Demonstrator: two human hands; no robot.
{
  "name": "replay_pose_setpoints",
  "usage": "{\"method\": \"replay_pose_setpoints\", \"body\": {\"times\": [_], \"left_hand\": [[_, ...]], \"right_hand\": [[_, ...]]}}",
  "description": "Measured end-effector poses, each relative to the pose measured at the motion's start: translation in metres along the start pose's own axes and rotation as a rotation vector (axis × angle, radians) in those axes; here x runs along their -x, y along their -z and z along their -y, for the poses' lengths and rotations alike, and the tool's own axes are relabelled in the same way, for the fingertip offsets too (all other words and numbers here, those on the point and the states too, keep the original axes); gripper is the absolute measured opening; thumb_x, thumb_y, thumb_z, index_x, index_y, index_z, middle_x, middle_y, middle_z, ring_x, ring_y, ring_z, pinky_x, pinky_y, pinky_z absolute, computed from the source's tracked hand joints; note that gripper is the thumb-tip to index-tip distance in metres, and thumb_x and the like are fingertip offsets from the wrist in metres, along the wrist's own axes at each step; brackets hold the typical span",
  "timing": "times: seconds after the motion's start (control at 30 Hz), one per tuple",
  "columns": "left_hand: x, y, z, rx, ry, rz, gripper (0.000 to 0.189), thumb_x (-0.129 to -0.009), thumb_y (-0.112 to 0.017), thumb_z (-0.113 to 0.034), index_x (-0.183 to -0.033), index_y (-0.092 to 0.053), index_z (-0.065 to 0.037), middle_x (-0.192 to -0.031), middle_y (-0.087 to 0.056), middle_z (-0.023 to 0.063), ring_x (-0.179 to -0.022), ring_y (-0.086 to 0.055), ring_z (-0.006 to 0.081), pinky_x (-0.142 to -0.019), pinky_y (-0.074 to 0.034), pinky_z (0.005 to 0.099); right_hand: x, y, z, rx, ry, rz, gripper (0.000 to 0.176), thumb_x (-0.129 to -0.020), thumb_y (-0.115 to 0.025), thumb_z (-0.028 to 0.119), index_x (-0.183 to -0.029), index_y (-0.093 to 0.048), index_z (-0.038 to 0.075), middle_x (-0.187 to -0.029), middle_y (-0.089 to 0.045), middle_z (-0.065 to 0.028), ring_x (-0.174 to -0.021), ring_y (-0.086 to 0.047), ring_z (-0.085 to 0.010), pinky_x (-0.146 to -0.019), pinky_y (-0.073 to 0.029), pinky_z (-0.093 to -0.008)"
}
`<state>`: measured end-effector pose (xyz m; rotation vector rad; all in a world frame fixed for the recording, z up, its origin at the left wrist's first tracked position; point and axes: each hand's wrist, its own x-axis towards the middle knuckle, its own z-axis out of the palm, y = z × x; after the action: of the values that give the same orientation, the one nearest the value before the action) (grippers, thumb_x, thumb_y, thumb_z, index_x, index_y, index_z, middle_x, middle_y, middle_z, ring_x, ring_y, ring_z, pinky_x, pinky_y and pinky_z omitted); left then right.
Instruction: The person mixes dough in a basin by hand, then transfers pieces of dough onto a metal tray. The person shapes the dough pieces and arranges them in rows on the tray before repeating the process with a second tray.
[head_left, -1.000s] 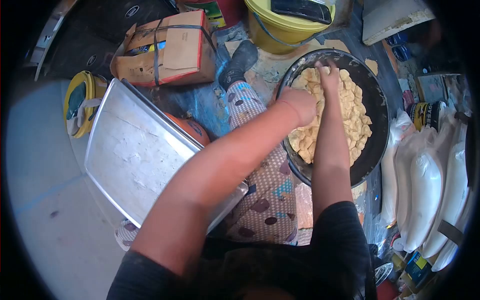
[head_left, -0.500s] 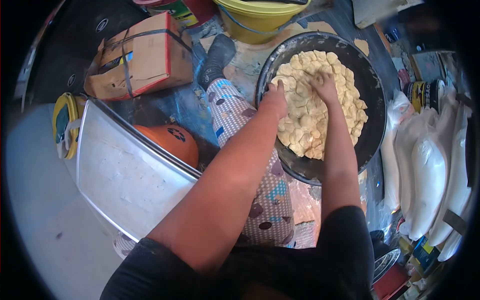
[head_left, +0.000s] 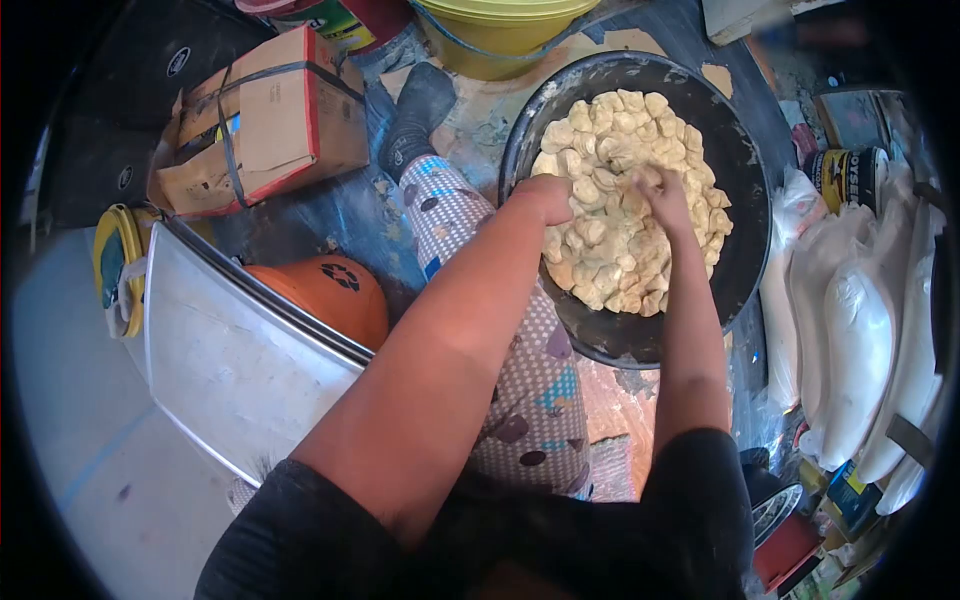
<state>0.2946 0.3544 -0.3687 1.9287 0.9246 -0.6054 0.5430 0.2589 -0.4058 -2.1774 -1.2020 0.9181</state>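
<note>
head view looks down on a cluttered work floor (head_left: pixel 90 450), pale and bare at the left and covered farther in by a scuffed blue sheet. a large flour-dusted metal tray (head_left: pixel 230 370) lies tilted across the left side. right of it a wide black basin (head_left: pixel 745 240) sits on the floor, filled with a heap of pale dough pieces (head_left: pixel 610 250). the left hand (head_left: pixel 545 197) is curled into a fist at the heap's left edge, touching the dough; whether it holds a piece cannot be told. the right hand (head_left: pixel 665 190) has its fingers bent down into the middle of the heap, and their grip is hidden. a dotted trouser leg (head_left: pixel 520 390) stretches between tray and basin. white filled sacks (head_left: pixel 860 340) lie along the right edge. a strapped cardboard box (head_left: pixel 270 120) with red edging sits top left, its print too small to read. a yellow bucket (head_left: pixel 500 30) stands beyond the basin. an orange container (head_left: pixel 330 295) under the tray shows a black recycling symbol. a small tin (head_left: pixel 845 175) at the right carries a label with unreadable lettering.
</note>
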Motion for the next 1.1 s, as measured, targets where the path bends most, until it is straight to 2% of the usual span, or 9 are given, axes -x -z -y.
{"method": "replay_pose_setpoints", "body": {"times": [0.1, 0.17, 0.27, 0.4, 0.47, 0.7, 0.9, 0.97, 1.1], "left_hand": [[0.002, -0.008, -0.002, 0.199, -0.008, -0.263, 0.067, -0.070, -0.065, -0.023, -0.132, -0.046, -0.009, -0.144, -0.034, 0.0219, -0.128, -0.041, 0.0387, -0.102, -0.038, 0.0432], [-0.005, -0.018, -0.001, 0.272, 0.031, -0.515, 0.065, -0.070, -0.065, -0.023, -0.131, -0.048, -0.007, -0.143, -0.035, 0.0245, -0.126, -0.043, 0.0379, -0.102, -0.039, 0.0413], [-0.016, -0.026, 0.001, 0.127, 0.043, -0.631, 0.065, -0.069, -0.065, -0.022, -0.129, -0.050, -0.004, -0.140, -0.037, 0.0279, -0.123, -0.047, 0.0348, -0.102, -0.039, 0.0386], [-0.015, -0.010, 0.003, 0.016, -0.060, 0.047, 0.061, -0.068, -0.066, -0.025, -0.125, -0.054, -0.007, -0.140, -0.039, 0.0264, -0.119, -0.051, 0.0331, -0.099, -0.042, 0.0357], [-0.010, -0.010, 0.005, 0.059, -0.118, 0.127, 0.053, -0.068, -0.068, -0.027, -0.116, -0.061, -0.008, -0.135, -0.044, 0.0253, -0.117, -0.051, 0.0337, -0.097, -0.042, 0.0353], [-0.032, -0.032, 0.012, 0.507, 0.012, -0.578, 0.064, -0.070, -0.068, -0.019, -0.130, -0.048, -0.007, -0.132, -0.042, 0.0274, -0.123, -0.045, 0.0369, -0.103, -0.037, 0.0379], [-0.023, -0.010, -0.001, -0.021, 0.045, 0.068, 0.053, -0.070, -0.065, -0.031, -0.114, -0.064, -0.003, -0.121, -0.059, 0.0212, -0.107, -0.059, 0.0322, -0.095, -0.044, 0.0368], [-0.041, -0.028, 0.017, -0.022, -0.063, 0.044, 0.049, -0.070, -0.064, -0.038, -0.101, -0.069, -0.001, -0.107, -0.066, 0.0177, -0.096, -0.063, 0.0315, -0.090, -0.047, 0.0370], [-0.023, -0.024, 0.014, 0.179, -0.044, -0.185, 0.049, -0.073, -0.065, -0.033, -0.110, -0.063, -0.001, -0.116, -0.060, 0.0215, -0.104, -0.058, 0.0342, -0.093, -0.044, 0.0377]], "right_hand": [[-0.104, -0.114, -0.184, 0.904, 0.327, -0.503, 0.073, -0.077, -0.069, 0.047, -0.135, -0.045, 0.010, -0.144, -0.030, -0.0244, -0.129, -0.036, -0.0403, -0.101, -0.036, -0.0500], [0.023, -0.092, 0.050, 0.440, -0.311, -0.172, 0.082, -0.075, -0.068, 0.050, -0.141, -0.037, 0.013, -0.143, -0.027, -0.0250, -0.132, -0.025, -0.0453, -0.106, -0.027, -0.0559], [0.098, -0.108, 0.035, 0.389, 0.157, -0.013, 0.082, -0.072, -0.072, 0.046, -0.139, -0.039, 0.012, -0.139, -0.034, -0.0223, -0.130, -0.028, -0.0433, -0.106, -0.029, -0.0519], [0.113, -0.039, 0.035, -0.032, 0.313, 0.512, 0.064, -0.075, -0.075, 0.027, -0.131, -0.048, 0.009, -0.123, -0.051, -0.0193, -0.113, -0.052, -0.0298, -0.094, -0.043, -0.0418], [0.069, -0.019, 0.015, -0.311, -0.050, 0.153, 0.044, -0.078, -0.075, 0.026, -0.115, -0.060, 0.007, -0.102, -0.062, -0.0100, -0.078, -0.064, -0.0247, -0.068, -0.052, -0.0359], [0.000, -0.078, 0.028, 0.543, -0.354, -0.289, 0.071, -0.081, -0.059, 0.055, -0.133, -0.044, 0.009, -0.131, -0.041, -0.0250, -0.123, -0.041, -0.0394, -0.100, -0.037, -0.0500], [0.080, -0.052, 0.033, 0.246, 0.325, 0.309, 0.064, -0.078, -0.068, 0.042, -0.128, -0.049, 0.007, -0.111, -0.055, -0.0267, -0.106, -0.054, -0.0378, -0.093, -0.043, -0.0437], [0.047, -0.013, 0.051, 0.132, -0.100, 0.463, 0.069, -0.074, -0.071, 0.045, -0.128, -0.051, 0.006, -0.119, -0.054, -0.0243, -0.111, -0.053, -0.0347, -0.096, -0.041, -0.0417], [-0.068, -0.061, -0.029, 0.052, 0.101, -0.135, 0.078, -0.073, -0.066, 0.057, -0.136, -0.046, 0.016, -0.143, -0.037, -0.0200, -0.132, -0.032, -0.0401, -0.107, -0.029, -0.0493]]}}
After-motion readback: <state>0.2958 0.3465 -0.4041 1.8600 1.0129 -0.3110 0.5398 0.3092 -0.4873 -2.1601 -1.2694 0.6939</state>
